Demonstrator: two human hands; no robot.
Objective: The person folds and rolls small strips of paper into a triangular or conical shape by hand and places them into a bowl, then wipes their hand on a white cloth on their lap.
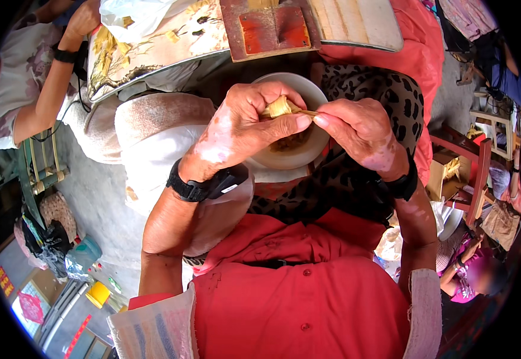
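My left hand (236, 125) is closed around a small pale-yellow folded strip (281, 106), which looks like dried leaf or paper; I cannot tell which. Thumb and fingers of my right hand (359, 128) pinch its thin, twisted end, so both hands meet on the same piece. Just below them a white bowl (315, 143) rests at my lap. Brownish bits (287, 143) lie in its bottom, partly hidden by my hands.
Ahead stands a table (356, 24) with a red-brown wooden block (230, 30) bearing an orange plate (260, 33). Yellow strips (108, 45) and a white plastic bag (135, 18) lie at its left. Another person's arm (48, 99) reaches there. A red wooden frame (481, 173) stands right.
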